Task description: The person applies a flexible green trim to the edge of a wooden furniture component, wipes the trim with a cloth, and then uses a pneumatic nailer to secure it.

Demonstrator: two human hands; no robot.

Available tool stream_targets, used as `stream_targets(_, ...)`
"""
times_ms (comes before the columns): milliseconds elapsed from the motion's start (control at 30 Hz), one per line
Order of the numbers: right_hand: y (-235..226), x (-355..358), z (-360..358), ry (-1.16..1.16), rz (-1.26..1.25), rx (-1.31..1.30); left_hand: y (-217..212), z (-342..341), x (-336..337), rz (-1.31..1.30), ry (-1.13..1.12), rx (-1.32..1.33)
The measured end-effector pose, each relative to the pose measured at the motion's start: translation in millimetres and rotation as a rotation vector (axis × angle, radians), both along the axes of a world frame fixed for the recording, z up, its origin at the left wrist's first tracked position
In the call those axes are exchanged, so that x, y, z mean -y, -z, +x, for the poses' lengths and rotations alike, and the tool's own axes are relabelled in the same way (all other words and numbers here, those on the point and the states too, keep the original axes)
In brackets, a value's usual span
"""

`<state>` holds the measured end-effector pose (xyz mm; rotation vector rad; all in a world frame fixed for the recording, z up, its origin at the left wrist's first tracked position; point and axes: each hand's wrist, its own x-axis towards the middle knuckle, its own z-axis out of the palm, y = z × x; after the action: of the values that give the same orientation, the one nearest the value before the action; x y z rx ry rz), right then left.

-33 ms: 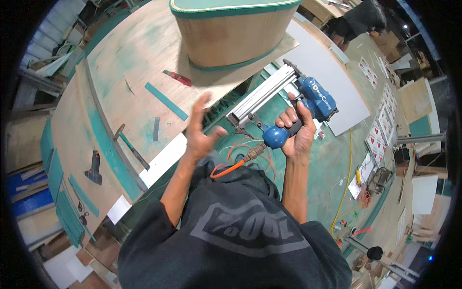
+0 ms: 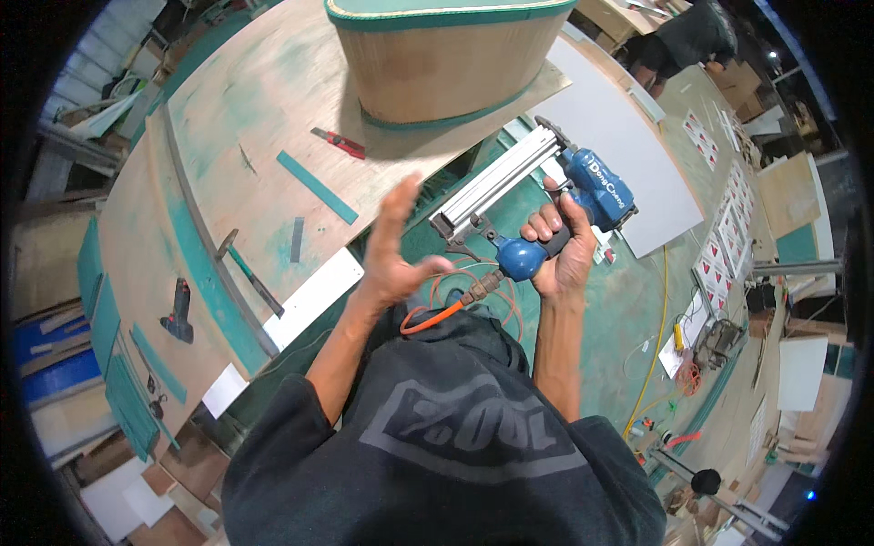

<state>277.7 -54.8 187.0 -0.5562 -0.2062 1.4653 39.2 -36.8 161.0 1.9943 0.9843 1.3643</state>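
Note:
My right hand is wrapped round the black grip of a blue pneumatic nail gun. Its long silver magazine points down toward the left, and an orange air hose joins the handle's end through a metal coupling. My left hand hovers empty to the left of the magazine, fingers apart and a little blurred. Beyond it, on the wooden worktop, lie a red utility knife and a green strip. A tall curved plywood piece with green edges stands at the far side.
Left on the worktop are a hammer, a cordless drill, a grey strip and a curved green-edged rail. A white panel lies to the right. Another person bends at the far right; a yellow hose runs across the floor.
My left hand has shifted slightly right, nearer the nail gun's magazine. The nail gun stays almost still in my right hand, and the surroundings have moved slightly in view.

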Motion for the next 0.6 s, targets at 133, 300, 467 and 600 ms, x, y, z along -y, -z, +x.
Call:
stream_targets(133,20,-8,-5,-0.061,-0.026,-0.135,4,19,-2,0.052,0.099,-0.078)
stream_targets(300,16,-17,-24,-0.016,-0.115,-0.069,18,16,-4,0.12,-0.134,-0.095)
stream_targets(467,11,-28,-38,-0.008,-0.088,0.053,42,-1,0,0.005,-0.323,-0.013)
stream_targets(600,22,-29,-38,-0.01,-0.064,0.141,63,-57,13,-0.209,-0.342,-0.086)
